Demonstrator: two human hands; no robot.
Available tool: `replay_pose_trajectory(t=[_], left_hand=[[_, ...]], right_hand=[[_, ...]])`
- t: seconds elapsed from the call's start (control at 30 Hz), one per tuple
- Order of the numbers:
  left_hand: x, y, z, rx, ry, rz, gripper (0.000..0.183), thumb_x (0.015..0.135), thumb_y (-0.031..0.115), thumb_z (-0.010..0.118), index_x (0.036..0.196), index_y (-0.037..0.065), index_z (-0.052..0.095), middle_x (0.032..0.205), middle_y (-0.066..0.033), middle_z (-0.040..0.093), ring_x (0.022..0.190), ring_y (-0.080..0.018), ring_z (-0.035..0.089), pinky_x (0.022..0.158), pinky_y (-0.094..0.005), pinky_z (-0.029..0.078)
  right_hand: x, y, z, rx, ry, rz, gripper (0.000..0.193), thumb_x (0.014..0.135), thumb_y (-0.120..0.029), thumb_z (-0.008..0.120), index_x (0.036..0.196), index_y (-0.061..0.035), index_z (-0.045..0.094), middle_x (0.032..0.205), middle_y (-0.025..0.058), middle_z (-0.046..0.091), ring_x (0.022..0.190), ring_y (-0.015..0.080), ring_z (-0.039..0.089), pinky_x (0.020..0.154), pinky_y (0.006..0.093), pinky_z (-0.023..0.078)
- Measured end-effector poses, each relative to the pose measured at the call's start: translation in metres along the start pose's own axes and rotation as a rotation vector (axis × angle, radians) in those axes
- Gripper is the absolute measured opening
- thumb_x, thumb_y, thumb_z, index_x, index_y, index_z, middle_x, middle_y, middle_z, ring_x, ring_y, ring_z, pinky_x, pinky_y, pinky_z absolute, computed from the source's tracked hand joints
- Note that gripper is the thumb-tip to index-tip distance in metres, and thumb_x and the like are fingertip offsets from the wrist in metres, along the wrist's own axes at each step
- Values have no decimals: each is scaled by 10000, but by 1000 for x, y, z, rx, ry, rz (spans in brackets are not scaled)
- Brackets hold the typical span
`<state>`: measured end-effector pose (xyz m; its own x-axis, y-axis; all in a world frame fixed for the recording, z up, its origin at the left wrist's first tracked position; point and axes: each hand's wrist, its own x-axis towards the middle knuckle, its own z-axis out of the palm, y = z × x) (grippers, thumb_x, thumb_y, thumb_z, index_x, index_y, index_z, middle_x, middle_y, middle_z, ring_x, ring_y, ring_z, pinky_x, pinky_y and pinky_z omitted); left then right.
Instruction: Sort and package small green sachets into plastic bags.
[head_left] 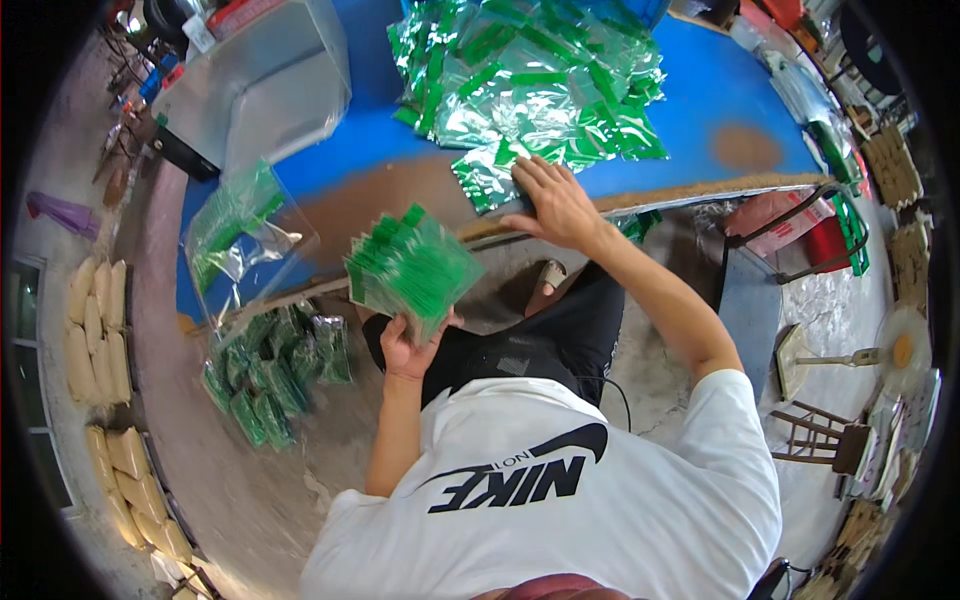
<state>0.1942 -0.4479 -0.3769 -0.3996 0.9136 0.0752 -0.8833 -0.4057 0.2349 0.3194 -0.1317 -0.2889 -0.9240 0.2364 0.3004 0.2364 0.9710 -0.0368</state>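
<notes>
Left hand (408, 350) grips a gathered stack of green-topped packets (412, 268); right hand (556, 205), open, presses loose packets (530, 85) on the blue table (720, 90). Much of the heap apparently remains ungathered.

A heap of packets (530, 80) is lying on the surface (700, 90), with the right hand (555, 205) resting at its near edge. To the left, the left hand (408, 350) is holding a stack of packets (412, 268); bundles (275, 375) are lying on the floor below.
</notes>
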Motion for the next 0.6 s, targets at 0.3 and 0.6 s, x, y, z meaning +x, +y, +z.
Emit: replay_pose_trajectory(t=[0.3,0.6], left_hand=[[-4,1,-2,9,69,-51,745,739,234,832,1391,42,526,1409,-156,551,1325,-369,487,1141,-568,339],[19,-9,18,-140,31,21,653,871,174,719,1460,96,447,1502,-142,472,1416,-380,403,1186,-648,273]], right_hand=[[-7,-48,3,486,318,-123,335,865,-65,709,1188,-50,621,1033,122,607,960,330,604,858,393,513],[-26,-106,7,1438,84,472,329,1009,-299,590,1182,-18,591,1063,50,653,965,168,626,868,361,499]])
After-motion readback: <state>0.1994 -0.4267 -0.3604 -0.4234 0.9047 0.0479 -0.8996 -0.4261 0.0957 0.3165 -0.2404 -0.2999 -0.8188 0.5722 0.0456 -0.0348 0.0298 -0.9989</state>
